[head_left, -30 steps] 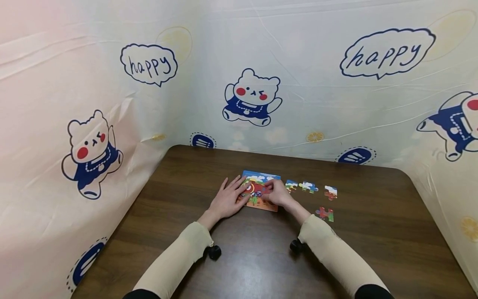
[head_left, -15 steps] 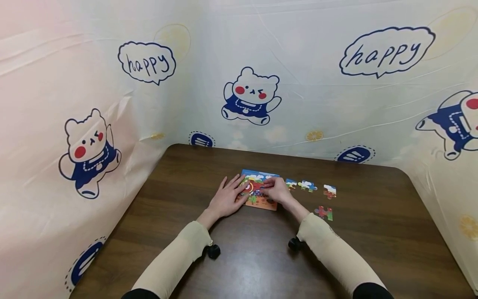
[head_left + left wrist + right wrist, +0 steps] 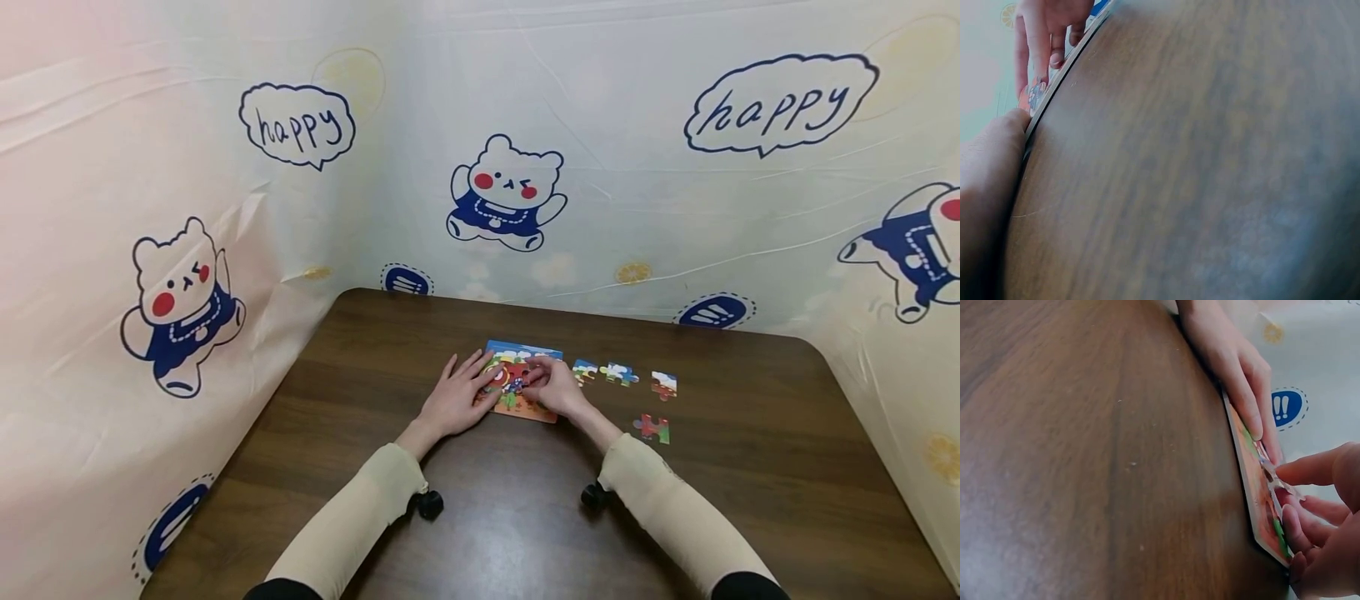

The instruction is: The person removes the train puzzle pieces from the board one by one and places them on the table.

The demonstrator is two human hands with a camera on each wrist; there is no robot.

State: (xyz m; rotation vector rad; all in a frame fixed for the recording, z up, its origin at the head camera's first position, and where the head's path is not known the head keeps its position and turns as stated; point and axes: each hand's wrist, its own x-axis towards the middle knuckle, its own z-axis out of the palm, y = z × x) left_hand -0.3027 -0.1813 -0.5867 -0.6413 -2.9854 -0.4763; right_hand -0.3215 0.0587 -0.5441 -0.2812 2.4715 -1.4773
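A colourful jigsaw puzzle board (image 3: pixel 540 413) with a blue-sky top and orange bottom lies on the wooden table. My left hand (image 3: pixel 459 398) rests on its left side, fingers spread and straight. Over the right half, my right hand (image 3: pixel 558 390) pinches a puzzle piece (image 3: pixel 1272 472) between thumb and fingertips. That piece tilts up from the board's surface in the right wrist view, while the hand covers the board's right edge from above. In the left wrist view the right fingers point down at a red and blue patch of the picture.
Right of the board lie loose puzzle pieces: one with blue and green (image 3: pixel 585 372), a sky piece (image 3: pixel 619 374), a white and red-brown piece (image 3: pixel 664 386), and a red and green piece (image 3: pixel 652 429) nearer me. A printed cloth (image 3: pixel 600 225) hangs behind the table (image 3: pixel 510 517).
My right hand has shifted slightly left and its fingers have readjusted over the board. The left hand stays in place, and the loose pieces lie as before.
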